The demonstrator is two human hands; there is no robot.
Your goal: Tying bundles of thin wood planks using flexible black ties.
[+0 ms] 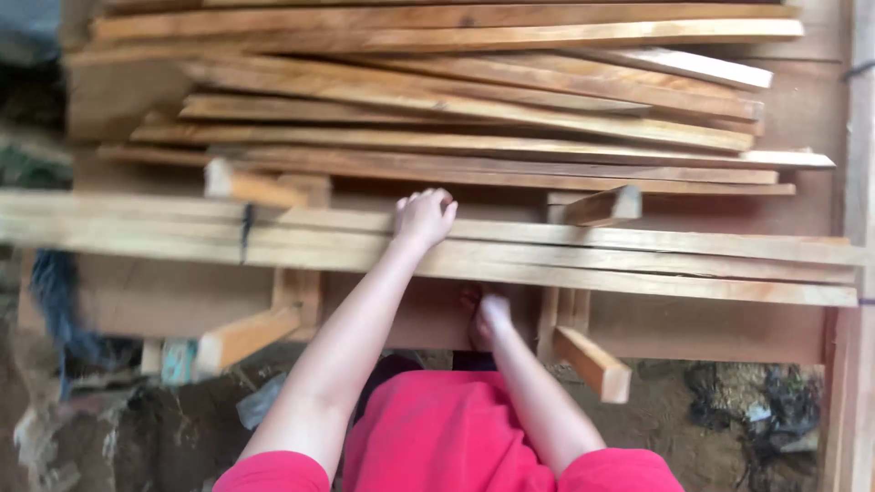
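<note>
A bundle of long pale wooden planks lies crosswise in front of me. My left hand rests on top of the bundle, with the fingers curled over its far edge. My right hand is lower, just beneath the near edge of the planks and against a brown board. Its fingers are tucked under the planks and hidden. My red top fills the bottom of the view.
A loose pile of thin wooden slats lies behind the planks on a wooden platform. Short offcut blocks stick out beneath and between the boards. Bare dirt with debris lies below at the right.
</note>
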